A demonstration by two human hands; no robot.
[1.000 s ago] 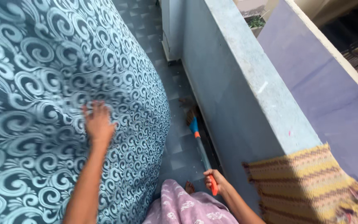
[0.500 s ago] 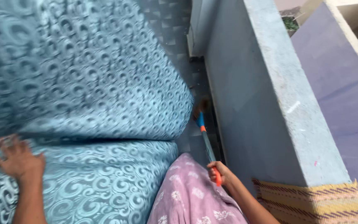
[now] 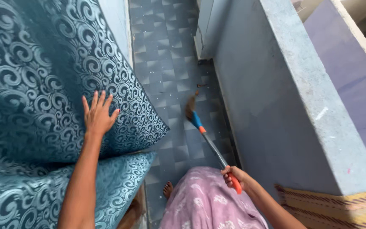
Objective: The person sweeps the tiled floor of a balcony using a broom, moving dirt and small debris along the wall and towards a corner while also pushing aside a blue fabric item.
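My left hand [image 3: 97,115] lies flat, fingers spread, against a big teal mattress [image 3: 30,85] with a pale swirl pattern that stands on edge at the left. A second piece with the same pattern [image 3: 106,186] lies below it. My right hand [image 3: 235,177] grips the orange end of a broom [image 3: 208,142]. The metal shaft runs up and left to a blue collar and a brown brush head resting on the tiled floor [image 3: 166,72]. My pink patterned garment [image 3: 204,203] and one bare foot [image 3: 168,189] show at the bottom.
A grey-blue parapet wall [image 3: 293,97] runs along the right of the narrow tiled passage. A yellow striped mat [image 3: 339,210] hangs over its top at lower right. Bits of debris lie on the floor near the wall's base.
The mattress has swung left and upright, uncovering the tiled floor. My left hand moved up onto its face. The broom head has shifted left, away from the wall.
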